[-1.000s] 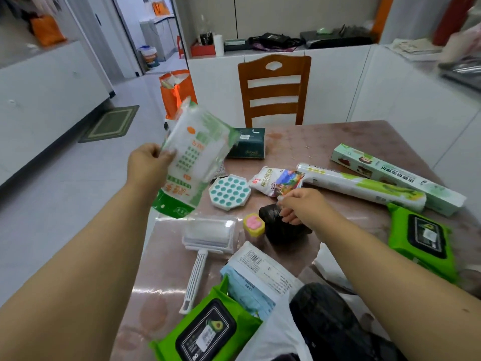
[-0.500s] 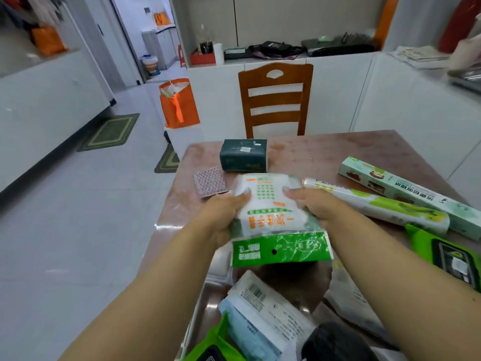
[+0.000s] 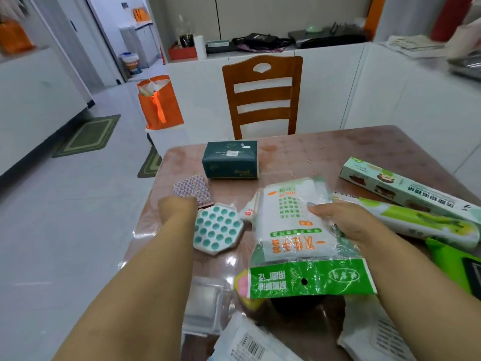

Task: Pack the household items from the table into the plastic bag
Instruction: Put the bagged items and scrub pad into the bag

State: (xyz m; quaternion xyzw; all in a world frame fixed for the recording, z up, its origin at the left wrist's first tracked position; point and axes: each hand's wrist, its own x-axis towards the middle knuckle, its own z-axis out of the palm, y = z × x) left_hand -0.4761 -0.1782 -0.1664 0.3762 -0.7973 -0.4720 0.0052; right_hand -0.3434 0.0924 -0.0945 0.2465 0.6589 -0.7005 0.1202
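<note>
A white and green plastic packet point(image 3: 299, 238) with orange print hangs above the table point(image 3: 312, 152); my right hand point(image 3: 346, 225) grips its right side, thumb on the front. My left hand point(image 3: 177, 209) is off the packet, low at the table's left side, beside a white hexagonal piece with teal dots point(image 3: 218, 227) and a patterned cloth point(image 3: 192, 190). Its fingers are hidden from view. White plastic with print point(image 3: 377, 332) lies at the bottom right, next to a black lump point(image 3: 307, 308) under the packet.
On the table lie a dark green tissue pack point(image 3: 230, 160), a long wrap box point(image 3: 408, 188), a green-white roll point(image 3: 416, 222), a green wipes pack point(image 3: 458, 261), a clear lint roller point(image 3: 205, 306) and a barcoded packet point(image 3: 250, 342). A wooden chair point(image 3: 263, 95) stands behind.
My left hand brought the packet from the upper left to the middle, my right hand took hold of it, and my left hand has let go and moved left.
</note>
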